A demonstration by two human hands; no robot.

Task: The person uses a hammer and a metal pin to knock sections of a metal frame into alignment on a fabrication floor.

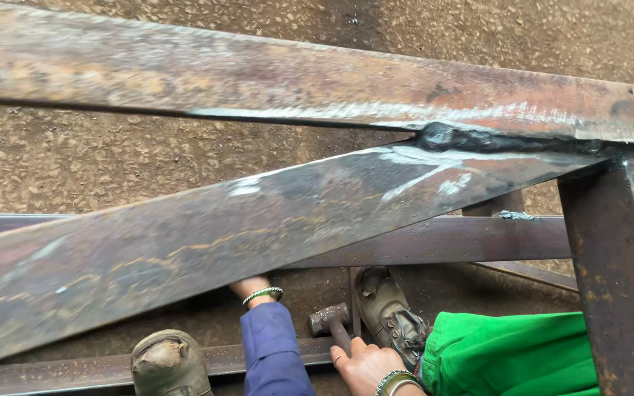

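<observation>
My left hand (249,284) reaches forward under a wide diagonal steel bar (207,235), which hides the fingers. Only the wrist shows, with a green bead bracelet and a blue sleeve (273,352). My right hand (365,363), at the bottom edge with bracelets on its wrist, grips the handle of a small rusty hammer (329,320). The hammer head points up and left, low between the two hands. A dark, rough weld seam (478,139) joins the diagonal bar to a long upper steel bar (258,73).
A vertical steel post (618,279) stands at the right and a lower horizontal rail (449,238) crosses behind the diagonal. Two worn shoes (170,363) (390,312) and green trousers (508,352) are below. Gravelly brown ground (75,161) lies beneath the frame.
</observation>
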